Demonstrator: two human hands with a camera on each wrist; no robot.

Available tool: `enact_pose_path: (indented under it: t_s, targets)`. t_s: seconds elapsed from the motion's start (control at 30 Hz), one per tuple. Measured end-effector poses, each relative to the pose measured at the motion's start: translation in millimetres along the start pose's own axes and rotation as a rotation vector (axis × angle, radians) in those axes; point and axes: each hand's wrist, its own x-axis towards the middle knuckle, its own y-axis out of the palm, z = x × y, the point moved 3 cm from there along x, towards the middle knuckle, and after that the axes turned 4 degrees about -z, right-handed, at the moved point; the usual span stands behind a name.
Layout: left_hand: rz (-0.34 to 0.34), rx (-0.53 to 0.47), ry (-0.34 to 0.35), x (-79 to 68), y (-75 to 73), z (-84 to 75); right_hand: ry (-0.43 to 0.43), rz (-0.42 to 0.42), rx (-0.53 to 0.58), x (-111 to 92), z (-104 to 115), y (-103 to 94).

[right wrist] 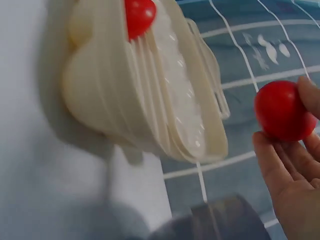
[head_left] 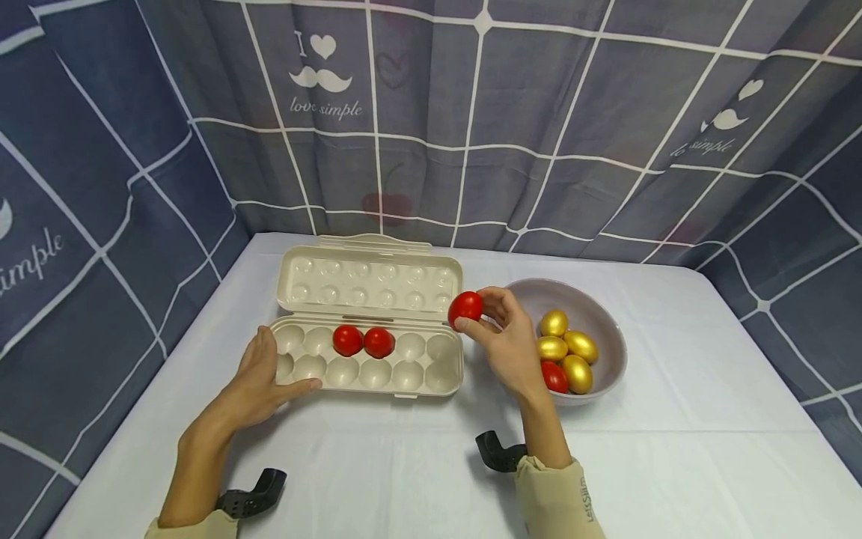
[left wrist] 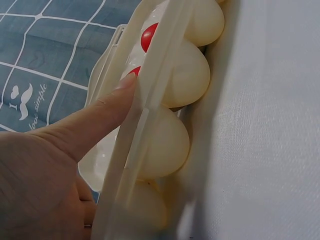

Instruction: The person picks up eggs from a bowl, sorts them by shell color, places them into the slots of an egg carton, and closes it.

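Observation:
My right hand (head_left: 508, 340) pinches a glossy red egg (head_left: 465, 308) between thumb and fingertips, raised near the right end of a cream egg carton (head_left: 404, 391). In the right wrist view, the held egg (right wrist: 284, 111) appears apart from the carton (right wrist: 102, 85). The carton lies open, its lid (head_left: 370, 303) tilted back behind it. Two red eggs, one of them a red egg (head_left: 347, 340), sit side by side in the back row. My left hand (head_left: 252, 382) rests against the carton's left end, thumb stretched along the front rim, fingers extended up the side.
Right of the carton stands a round greyish-mauve bowl (head_left: 609, 367) with several gold eggs (head_left: 581, 346) and a red egg (head_left: 554, 376). A white cloth (head_left: 417, 471) covers the table. Grey-blue checked curtains (head_left: 431, 112) hang behind and at the sides.

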Motion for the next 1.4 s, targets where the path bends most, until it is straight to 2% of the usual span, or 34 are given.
enact_pose_path:
  t_s: [0.13,0.3,0.47,0.57,0.63,0.7,0.83,0.97,1.1,1.2,1.4]
  targets:
    - [-0.003,-0.005,-0.007,-0.4,0.1,0.0,-0.046,0.068,-0.033,-4,-4,18.3]
    - [-0.004,-0.009,-0.012,-0.3,0.0,-0.5,-0.086,0.128,-0.012,-9,-12,38.0]
    - [0.006,-0.015,-0.024,0.2,-0.1,-2.3,-0.124,0.153,-0.009,-15,-16,52.5]
    - [0.010,-0.016,-0.024,1.0,0.5,-3.6,-0.097,0.147,-0.029,-20,-6,56.8]
    - [0.009,-0.015,-0.021,1.8,0.8,-4.1,-0.075,0.142,-0.040,-20,-7,58.6]
    - [0.008,-0.016,-0.017,2.4,1.0,-4.2,-0.058,0.134,-0.050,-19,-11,59.9]
    - [0.006,-0.018,-0.017,2.0,1.0,-2.7,-0.046,0.134,-0.100,-15,-36,62.3]
    - [0.000,-0.011,-0.017,0.6,-0.1,0.0,-0.024,0.147,-0.163,-15,-43,65.0]
    - [0.000,-0.016,-0.013,0.7,-1.2,0.2,-0.013,0.145,-0.170,-16,-44,66.5]
    - [0.000,-0.024,-0.018,0.5,-1.8,-0.9,-0.016,0.161,-0.216,-15,-45,67.9]
    - [-0.002,-0.028,-0.020,-0.1,-1.6,-2.1,-0.087,0.197,-0.467,-15,-46,70.0]
